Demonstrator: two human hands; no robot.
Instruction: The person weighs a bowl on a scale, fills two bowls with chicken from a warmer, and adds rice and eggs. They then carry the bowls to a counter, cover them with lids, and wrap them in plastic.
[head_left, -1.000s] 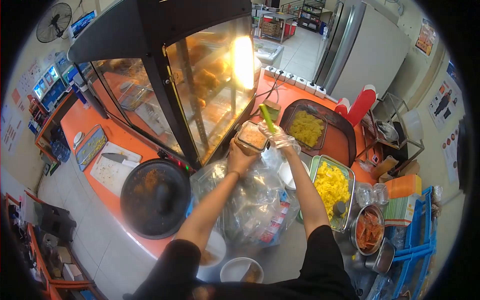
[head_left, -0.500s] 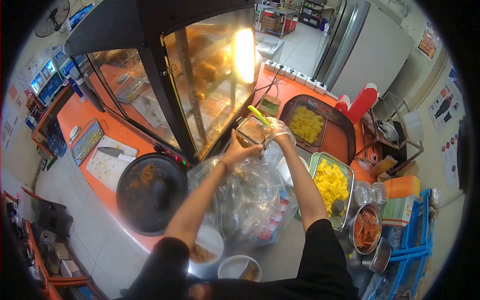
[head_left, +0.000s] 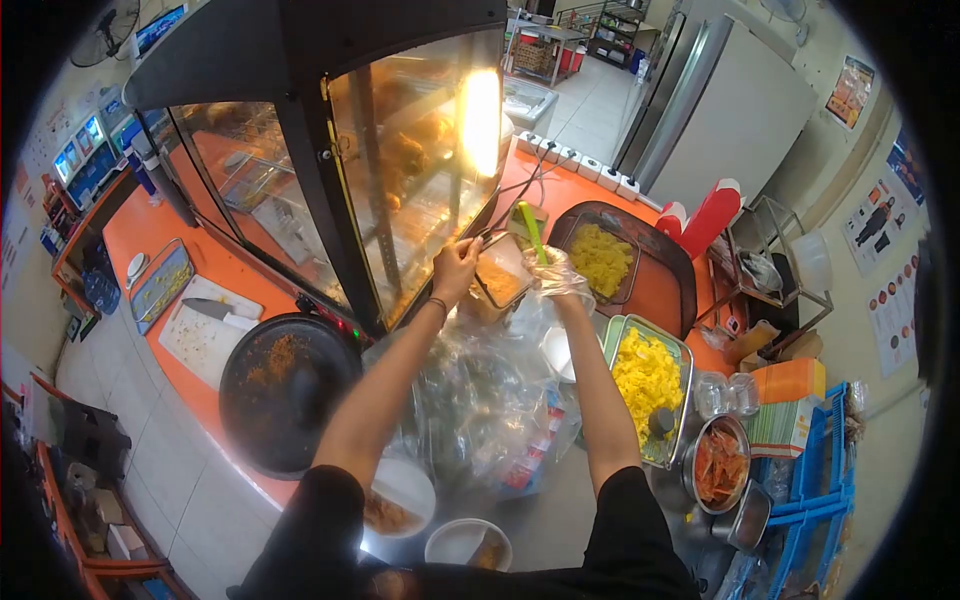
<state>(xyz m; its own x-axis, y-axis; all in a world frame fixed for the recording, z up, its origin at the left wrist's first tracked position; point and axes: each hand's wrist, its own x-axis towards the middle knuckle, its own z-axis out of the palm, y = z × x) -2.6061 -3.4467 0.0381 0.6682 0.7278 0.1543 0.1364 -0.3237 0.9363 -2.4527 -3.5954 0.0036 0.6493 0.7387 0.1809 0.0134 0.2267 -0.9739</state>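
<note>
My left hand is closed at the left rim of a small square metal container, pinching something thin that I cannot make out. Orange-brown food lies inside the container, which is tilted. At its right side, my right hand wears a clear plastic glove and is wrapped round the handle of a green utensil. The lower end of the utensil is hidden by the hand. Clear plastic bags lie below both hands.
A glass food warmer stands at the left. Yellow food fills a tray at the right, beside a metal bowl of orange pieces. A round black lid and a white board with a knife are at the left.
My left hand has moved from under the container to its upper left rim. The container has tilted, showing more of its food, and the green utensil stands more upright. The whole view has shifted slightly.
</note>
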